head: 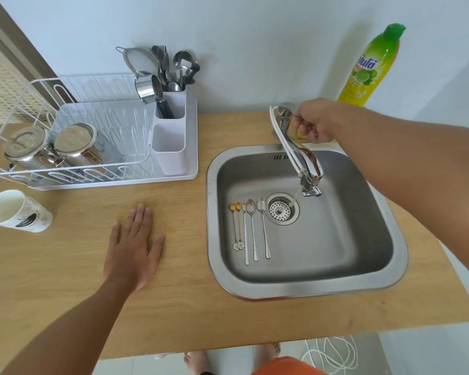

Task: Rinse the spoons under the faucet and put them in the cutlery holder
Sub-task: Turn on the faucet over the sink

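Several spoons (pixel 251 230) lie side by side on the floor of the steel sink (pixel 363 286), left of the drain (pixel 281 208); two are gold with flower ends, the others silver. The chrome faucet (pixel 306 163) reaches over the basin, and a faint stream seems to fall from its spout. My right hand (pixel 313 121) is closed around the faucet's handle at the back. My left hand (pixel 134 246) rests flat on the wooden counter, fingers spread, holding nothing. The white cutlery holder (pixel 169 136) stands on the dish rack's right end, its rear compartment full of utensils.
A white wire dish rack (pixel 73 147) with two upturned steel containers sits at the back left. A white paper cup (pixel 15 211) lies tilted on the counter's left. A green-yellow dish soap bottle (pixel 370 69) stands behind the sink. The counter's front edge is near.
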A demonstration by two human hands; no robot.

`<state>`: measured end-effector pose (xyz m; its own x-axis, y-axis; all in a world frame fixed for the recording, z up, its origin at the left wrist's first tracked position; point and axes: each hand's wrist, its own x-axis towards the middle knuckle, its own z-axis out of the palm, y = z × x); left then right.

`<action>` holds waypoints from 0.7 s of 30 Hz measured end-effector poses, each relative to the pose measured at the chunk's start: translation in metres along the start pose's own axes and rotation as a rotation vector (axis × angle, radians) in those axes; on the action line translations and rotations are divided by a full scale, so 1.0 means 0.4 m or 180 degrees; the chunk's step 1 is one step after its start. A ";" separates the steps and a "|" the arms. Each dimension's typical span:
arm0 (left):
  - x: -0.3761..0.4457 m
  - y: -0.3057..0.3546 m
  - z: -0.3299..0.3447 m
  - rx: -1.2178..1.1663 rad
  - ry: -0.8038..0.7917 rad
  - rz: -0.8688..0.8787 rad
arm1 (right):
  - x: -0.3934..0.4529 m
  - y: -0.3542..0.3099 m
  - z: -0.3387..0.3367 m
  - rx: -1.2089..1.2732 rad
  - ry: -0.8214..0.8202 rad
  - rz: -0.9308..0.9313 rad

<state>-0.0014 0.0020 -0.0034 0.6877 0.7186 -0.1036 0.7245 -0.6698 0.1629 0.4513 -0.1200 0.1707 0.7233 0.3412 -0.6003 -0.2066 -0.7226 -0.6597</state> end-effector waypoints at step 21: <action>0.003 -0.002 0.005 -0.0021 0.0033 0.0009 | 0.088 0.323 0.003 0.0262 0.0120 0.0701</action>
<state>-0.0011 0.0032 -0.0058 0.6893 0.7185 -0.0929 0.7221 -0.6707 0.1697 0.4490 -0.2008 0.0637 0.6785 0.1569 -0.7176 -0.4141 -0.7251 -0.5502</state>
